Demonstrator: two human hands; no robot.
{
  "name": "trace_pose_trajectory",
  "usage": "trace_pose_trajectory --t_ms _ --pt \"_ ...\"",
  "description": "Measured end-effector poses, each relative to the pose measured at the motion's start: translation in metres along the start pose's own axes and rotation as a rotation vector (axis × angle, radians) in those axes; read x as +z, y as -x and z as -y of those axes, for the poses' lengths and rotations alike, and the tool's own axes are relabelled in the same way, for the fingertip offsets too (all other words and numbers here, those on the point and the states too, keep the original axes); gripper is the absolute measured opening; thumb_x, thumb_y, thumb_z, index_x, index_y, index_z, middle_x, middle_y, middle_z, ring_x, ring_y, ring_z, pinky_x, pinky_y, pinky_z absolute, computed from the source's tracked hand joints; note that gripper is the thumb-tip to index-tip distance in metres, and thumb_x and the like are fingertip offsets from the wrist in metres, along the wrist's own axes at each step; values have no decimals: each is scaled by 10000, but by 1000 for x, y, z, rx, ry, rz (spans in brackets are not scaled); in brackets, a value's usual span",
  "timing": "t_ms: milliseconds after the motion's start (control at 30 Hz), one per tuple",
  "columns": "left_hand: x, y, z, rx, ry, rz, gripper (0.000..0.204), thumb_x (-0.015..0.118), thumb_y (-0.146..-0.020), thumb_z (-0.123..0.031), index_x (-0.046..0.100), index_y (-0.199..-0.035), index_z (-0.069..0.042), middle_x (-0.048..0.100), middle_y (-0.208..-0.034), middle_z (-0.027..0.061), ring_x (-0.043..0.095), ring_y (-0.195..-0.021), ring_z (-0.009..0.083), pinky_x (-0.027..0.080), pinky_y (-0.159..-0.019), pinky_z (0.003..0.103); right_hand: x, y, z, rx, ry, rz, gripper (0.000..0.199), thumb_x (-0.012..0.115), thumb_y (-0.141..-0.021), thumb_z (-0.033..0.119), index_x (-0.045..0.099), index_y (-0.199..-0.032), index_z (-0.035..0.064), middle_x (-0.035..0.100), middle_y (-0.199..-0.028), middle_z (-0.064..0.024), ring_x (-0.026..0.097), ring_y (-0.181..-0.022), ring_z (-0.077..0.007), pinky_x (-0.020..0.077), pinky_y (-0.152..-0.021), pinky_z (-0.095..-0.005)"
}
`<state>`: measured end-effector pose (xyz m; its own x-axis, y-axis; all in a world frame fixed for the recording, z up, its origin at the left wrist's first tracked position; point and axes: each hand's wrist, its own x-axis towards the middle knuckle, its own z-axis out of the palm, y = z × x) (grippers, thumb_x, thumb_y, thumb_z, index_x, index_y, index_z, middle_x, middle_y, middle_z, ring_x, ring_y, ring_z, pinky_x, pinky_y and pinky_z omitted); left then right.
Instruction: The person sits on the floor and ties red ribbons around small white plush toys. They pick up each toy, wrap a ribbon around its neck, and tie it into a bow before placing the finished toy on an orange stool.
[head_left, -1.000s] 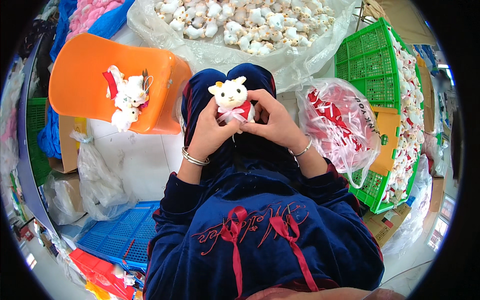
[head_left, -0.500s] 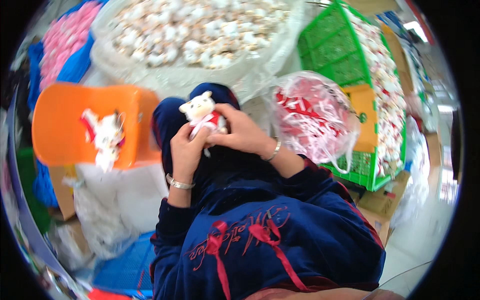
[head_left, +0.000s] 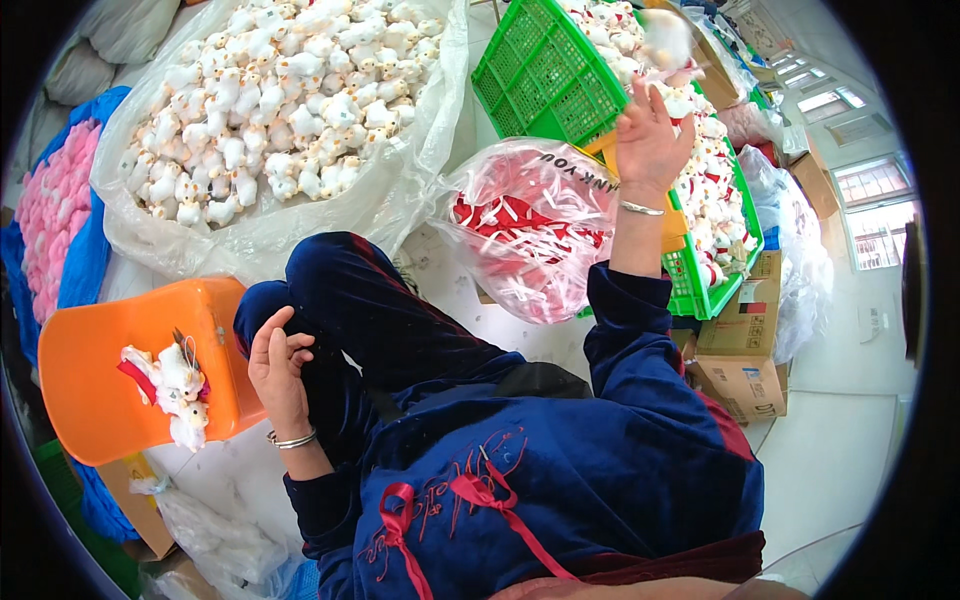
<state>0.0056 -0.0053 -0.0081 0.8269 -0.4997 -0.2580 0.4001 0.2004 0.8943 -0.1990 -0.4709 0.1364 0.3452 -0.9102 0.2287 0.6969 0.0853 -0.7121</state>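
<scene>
My right hand [head_left: 652,140] is raised beside the green crate [head_left: 535,75], fingers stretched out and nothing in them. Just beyond its fingertips a blurred white plush toy [head_left: 668,42] hangs in the air over the crate's heap of small white plush toys in red clothes [head_left: 712,180]. Close to my knee, near the orange chair [head_left: 85,370], my left hand [head_left: 280,368] is held with loosely bent fingers apart, and no object shows in it. A few white plush toys [head_left: 178,378] with a bit of red cloth lie on the chair seat.
A big clear plastic sack [head_left: 120,215] of undressed white plush toys lies ahead. Right of it sits a clear bag of red and white cloth pieces [head_left: 530,225]. Pink plush pieces [head_left: 60,200] fill a blue bag at far left. Cardboard boxes [head_left: 740,375] stand right.
The dressed plush toy has left both hands. My right hand has swung right and up to the crate and opened; my left has drawn back toward the chair. The view has shifted right.
</scene>
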Motion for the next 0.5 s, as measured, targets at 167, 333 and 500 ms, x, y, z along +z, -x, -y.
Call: trace_pose_trajectory --t_ms 167,333,500 --pt "2 -3 5 0 -89 42 239 542 -1069 -149 669 -1216 -10 721 -1153 76 690 -854 94 527 -695 205 -94 -1 -50 327 847 17 244 625 -975 326 684 -986 89 727 -851 -26 651 -641 -163 519 -602 -281" --pt "-3 -4 4 7 -96 59 219 551 -1065 -145 682 -1180 -12 722 -1132 73 677 -845 90 525 -701 206 -149 45 -135 718 1536 462 331 662 -902 320 747 -838 7 736 -736 -127 729 -677 -150 553 -622 -322" --pt "-2 -2 7 2 -105 68 217 550 -1066 -142 682 -1178 -11 721 -1131 76 674 -852 96 526 -709 213 -182 64 -192 336 1829 255 413 698 -880 378 756 -871 -31 718 -784 -250 722 -790 -353 568 -779 -426"
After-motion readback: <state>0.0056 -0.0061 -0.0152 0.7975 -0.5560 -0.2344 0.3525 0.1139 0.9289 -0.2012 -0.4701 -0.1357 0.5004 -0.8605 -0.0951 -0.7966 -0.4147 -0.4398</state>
